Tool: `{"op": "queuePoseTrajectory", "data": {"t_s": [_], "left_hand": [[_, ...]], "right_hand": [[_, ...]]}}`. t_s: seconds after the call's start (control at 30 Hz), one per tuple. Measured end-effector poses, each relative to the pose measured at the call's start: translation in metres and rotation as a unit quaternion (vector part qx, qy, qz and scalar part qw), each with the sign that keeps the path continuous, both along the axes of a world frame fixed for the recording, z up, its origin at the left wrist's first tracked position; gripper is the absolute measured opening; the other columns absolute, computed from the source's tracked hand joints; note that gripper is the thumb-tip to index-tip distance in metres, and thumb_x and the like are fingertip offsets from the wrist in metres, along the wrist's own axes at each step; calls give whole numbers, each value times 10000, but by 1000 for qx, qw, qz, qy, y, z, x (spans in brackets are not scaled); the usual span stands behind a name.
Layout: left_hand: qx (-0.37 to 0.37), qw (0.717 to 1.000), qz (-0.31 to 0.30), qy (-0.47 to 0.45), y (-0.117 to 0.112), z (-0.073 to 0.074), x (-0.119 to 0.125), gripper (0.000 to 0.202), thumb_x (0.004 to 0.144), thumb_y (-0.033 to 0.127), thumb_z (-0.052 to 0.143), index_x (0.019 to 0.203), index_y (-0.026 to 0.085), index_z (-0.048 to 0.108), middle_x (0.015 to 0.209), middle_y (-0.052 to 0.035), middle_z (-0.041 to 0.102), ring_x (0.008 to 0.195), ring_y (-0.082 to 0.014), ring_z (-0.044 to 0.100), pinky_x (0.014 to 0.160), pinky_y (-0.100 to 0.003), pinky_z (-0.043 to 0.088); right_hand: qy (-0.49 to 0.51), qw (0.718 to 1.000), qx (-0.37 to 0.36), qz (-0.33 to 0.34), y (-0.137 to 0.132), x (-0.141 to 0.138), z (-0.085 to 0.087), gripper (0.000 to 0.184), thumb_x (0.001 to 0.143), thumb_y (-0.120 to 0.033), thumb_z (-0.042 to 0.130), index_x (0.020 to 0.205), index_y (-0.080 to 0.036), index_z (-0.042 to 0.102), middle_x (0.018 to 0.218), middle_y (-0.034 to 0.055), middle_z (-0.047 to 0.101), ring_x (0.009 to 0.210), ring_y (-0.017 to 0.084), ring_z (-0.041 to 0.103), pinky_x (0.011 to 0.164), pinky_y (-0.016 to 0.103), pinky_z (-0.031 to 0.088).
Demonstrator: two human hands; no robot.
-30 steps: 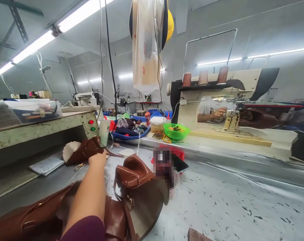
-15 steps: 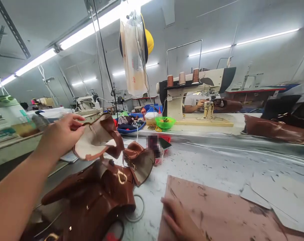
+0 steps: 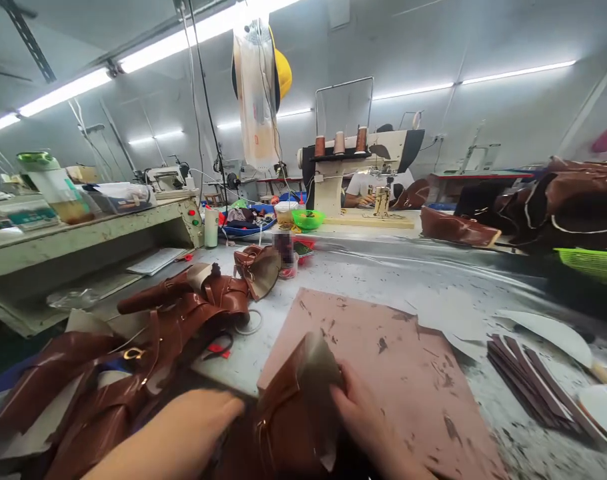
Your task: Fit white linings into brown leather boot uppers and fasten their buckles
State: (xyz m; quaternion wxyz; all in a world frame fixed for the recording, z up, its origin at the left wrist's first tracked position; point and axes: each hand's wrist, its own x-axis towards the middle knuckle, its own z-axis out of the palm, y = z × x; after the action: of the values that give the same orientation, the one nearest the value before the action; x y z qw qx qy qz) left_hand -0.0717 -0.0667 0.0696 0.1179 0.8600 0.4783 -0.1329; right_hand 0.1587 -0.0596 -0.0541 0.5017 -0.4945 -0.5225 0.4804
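A glossy brown leather piece (image 3: 286, 427) with a grey-beige lining stands close in front of me, curved and partly cut off by the bottom edge. My right hand (image 3: 361, 410) grips its right side, with fingers on the lining. My left hand (image 3: 216, 407) is at its left, smeared by motion, so its fingers cannot be made out. Under and beyond the piece lies a pinkish-brown board (image 3: 358, 333) with dark scuffs. To the left, more brown leather pieces (image 3: 188, 313) with gold-coloured fittings are heaped; one curved leather piece (image 3: 257, 270) sits at the far end.
Black-handled scissors (image 3: 221, 347) and a white ring (image 3: 248, 323) lie by the heap. Dark strips (image 3: 528, 380) rest at right. Behind stand a sewing machine (image 3: 328, 190) with thread spools, a green bowl (image 3: 308, 219) and a blue tray (image 3: 243, 228). Another person's hand (image 3: 366, 200) is behind the machine.
My left hand has come down from the heap at left to the front, and a leather piece is now in front of me. My right hand has left the board and holds that piece. The view has shifted right.
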Motion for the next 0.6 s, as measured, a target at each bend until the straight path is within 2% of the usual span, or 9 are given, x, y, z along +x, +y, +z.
{"op": "queuePoseTrajectory", "data": {"t_s": [0.03,0.1,0.17,0.23,0.33,0.43,0.5,0.57,0.6], "left_hand": [[19,997,-51,-59,4,-2,18,403,734,36,345,973,194,628,1034,-62,654,952,-203,603,861,-311,460],[44,971,-187,-141,11,-17,55,296,810,181,436,1068,181,581,1150,-70,604,1042,-198,548,940,-299,411],[65,932,-338,-110,16,-38,84,321,764,370,584,1004,158,618,996,-81,661,980,-237,563,985,-360,373],[91,907,-409,-49,19,-53,99,349,714,438,634,891,139,659,858,-91,685,924,-271,580,981,-405,366],[85,925,-371,9,22,-50,98,341,807,430,500,763,145,681,718,-95,688,714,-253,622,812,-411,457],[29,960,-275,35,27,-33,94,518,899,388,279,695,168,701,649,-106,684,623,-264,636,655,-404,476],[-40,968,-245,45,34,-27,102,477,884,363,304,734,171,714,686,-114,696,657,-288,652,614,-389,483],[-62,973,-220,34,44,-27,118,366,844,284,360,848,164,705,777,-118,706,724,-299,661,627,-389,499],[-44,975,-214,24,50,-29,127,337,816,228,378,921,157,690,859,-126,705,797,-304,659,678,-402,505]], "right_hand": [[-60,998,23,-3,-7,3,1,260,783,-272,452,988,-192,591,919,68,679,862,226,619,763,319,465],[-131,990,49,-20,-17,6,0,269,822,-316,375,891,-189,602,806,57,678,759,207,622,687,295,467],[-158,984,51,-63,-20,14,-5,322,843,-377,326,796,-189,583,707,48,655,670,194,603,618,280,456],[-192,973,44,-117,-18,29,-8,385,869,-401,265,751,-185,562,676,57,639,639,193,588,581,277,447],[-249,952,17,-176,-10,56,-7,377,887,-331,250,780,-168,573,709,85,654,666,205,605,570,278,447],[-324,930,5,-175,1,65,0,303,855,-222,361,1094,-165,538,763,69,674,704,214,623,598,279,442],[-386,911,10,-148,11,57,3,418,814,-152,434,1227,-208,465,857,71,674,728,225,631,628,298,440],[-446,887,10,-119,19,45,4,406,763,-90,475,1142,-215,548,937,101,655,727,240,637,627,320,444],[-471,875,8,-110,22,40,4,362,744,-73,487,1062,-205,595,956,114,645,727,245,638,621,326,448]]}}
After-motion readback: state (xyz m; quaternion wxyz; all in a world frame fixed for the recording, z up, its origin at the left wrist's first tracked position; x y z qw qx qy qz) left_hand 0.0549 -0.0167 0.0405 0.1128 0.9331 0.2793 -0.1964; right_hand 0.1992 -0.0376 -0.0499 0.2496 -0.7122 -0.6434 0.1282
